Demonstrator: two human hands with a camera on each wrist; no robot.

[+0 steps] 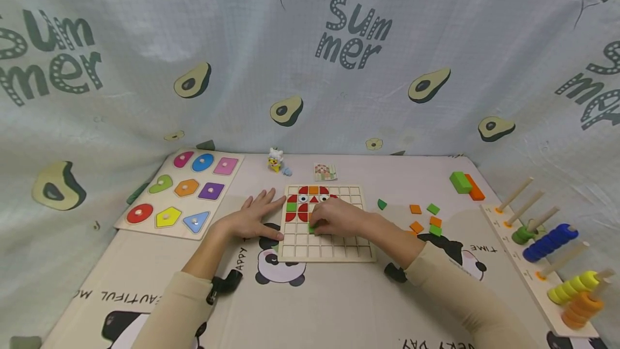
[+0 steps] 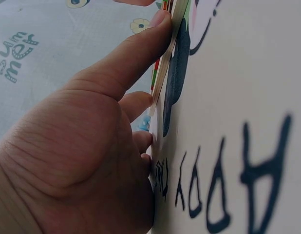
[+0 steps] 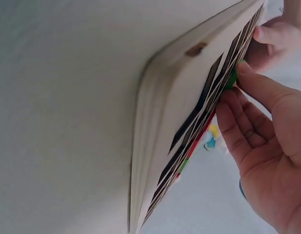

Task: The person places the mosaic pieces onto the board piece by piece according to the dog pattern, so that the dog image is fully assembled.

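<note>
The grid board [image 1: 326, 249] lies flat on the table [image 1: 339, 306], some of its far cells filled with coloured tiles. Along its left edge, the left hand [image 1: 258, 218] rests with spread fingers, its grip loose, holding nothing, thumb touching the rim. Over the board's left-centre cells, the right hand's [image 1: 339, 217] grip pinches a green piece [image 1: 311, 229] between thumb and fingers; I cannot tell whether it is seated. Loose orange and green pieces [image 1: 415, 209] lie right of the board.
</note>
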